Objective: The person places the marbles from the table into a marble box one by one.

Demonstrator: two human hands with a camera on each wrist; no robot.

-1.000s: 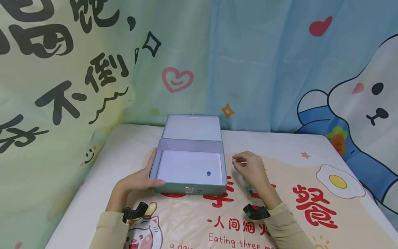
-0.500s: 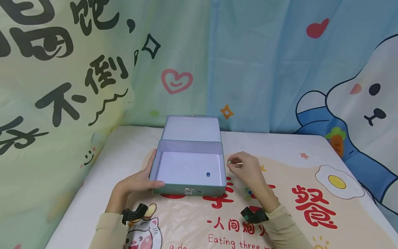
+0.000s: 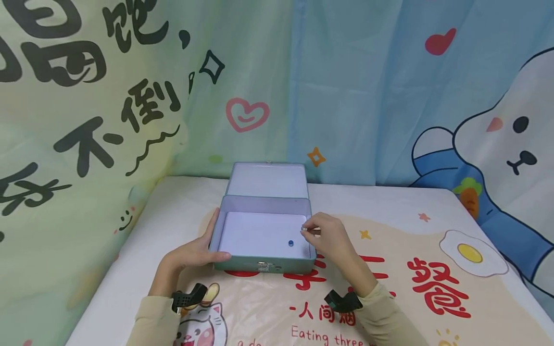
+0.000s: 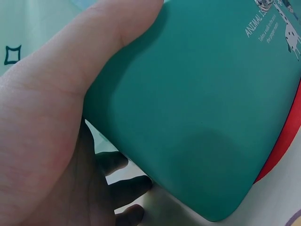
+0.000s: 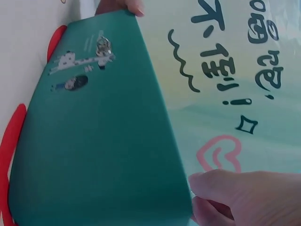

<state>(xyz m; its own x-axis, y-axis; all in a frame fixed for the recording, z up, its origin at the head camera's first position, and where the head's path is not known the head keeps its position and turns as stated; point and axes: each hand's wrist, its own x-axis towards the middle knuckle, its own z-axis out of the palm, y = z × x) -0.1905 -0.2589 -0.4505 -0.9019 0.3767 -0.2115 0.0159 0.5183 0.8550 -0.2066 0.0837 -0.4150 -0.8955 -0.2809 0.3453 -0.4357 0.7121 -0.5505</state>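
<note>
A green metal box (image 3: pixel 242 264) with a pale inside stands on the table, its hinged lid (image 3: pixel 267 180) raised at the back. On its floor, toward the right front, lies a small blue bead (image 3: pixel 291 243). My left hand (image 3: pixel 196 251) grips the box's left side, thumb at the front corner; the left wrist view shows the thumb along the green front (image 4: pixel 188 108). Over the box's right rim, my right hand (image 3: pixel 332 240) pinches a tiny light piece (image 3: pixel 304 228), mostly hidden by the fingertips. The right wrist view shows those fingertips (image 5: pixel 200 183) at the box's edge.
A printed cloth (image 3: pixel 433 269) with red characters and a fried-egg picture covers the table. Behind the table hangs a patterned curtain (image 3: pixel 337 96). Dark wrist cameras (image 3: pixel 188 296) are strapped to both wrists. The right forearm covers part of the cloth.
My right hand has moved left, from beside the box to over its right rim, still pinching the tiny piece. The left hand and the box have stayed put.
</note>
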